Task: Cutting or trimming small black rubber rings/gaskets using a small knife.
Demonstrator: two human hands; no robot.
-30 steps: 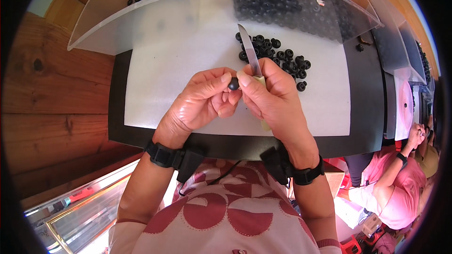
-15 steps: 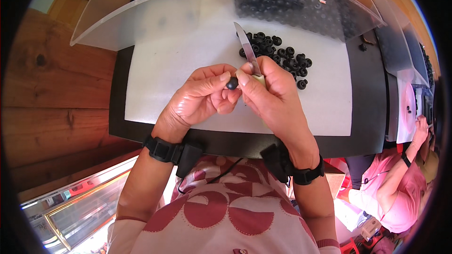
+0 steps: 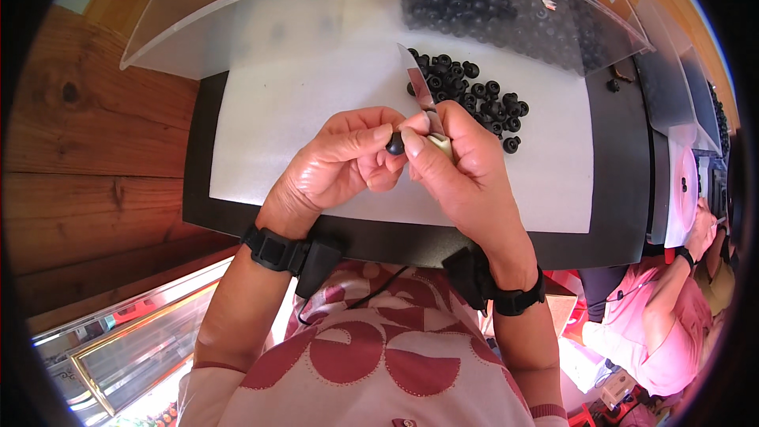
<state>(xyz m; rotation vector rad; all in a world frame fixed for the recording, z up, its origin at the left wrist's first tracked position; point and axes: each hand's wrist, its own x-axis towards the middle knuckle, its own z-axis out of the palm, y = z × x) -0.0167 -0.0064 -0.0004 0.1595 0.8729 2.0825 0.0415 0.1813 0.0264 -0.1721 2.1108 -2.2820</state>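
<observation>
My left hand (image 3: 336, 166) pinches a small black round piece (image 3: 394, 143) between thumb and forefinger. My right hand (image 3: 462, 170) grips a small knife (image 3: 420, 87) with a pale handle, its blade pointing up and away, and its thumb rests against the black piece. Both hands meet over a white sheet (image 3: 308, 103) on a black mat (image 3: 617, 190). A loose heap of the same black pieces (image 3: 474, 95) lies on the sheet just beyond my right hand.
Two clear plastic bins stand at the back: the right one (image 3: 514, 8) holds many black pieces, the left one (image 3: 237, 16) holds some at its far end. Wooden surface (image 3: 95, 150) lies to the left. Another person in pink (image 3: 672, 324) works at lower right.
Both hands stay together on the black piece; they have shifted only slightly, and the knife blade keeps its angle.
</observation>
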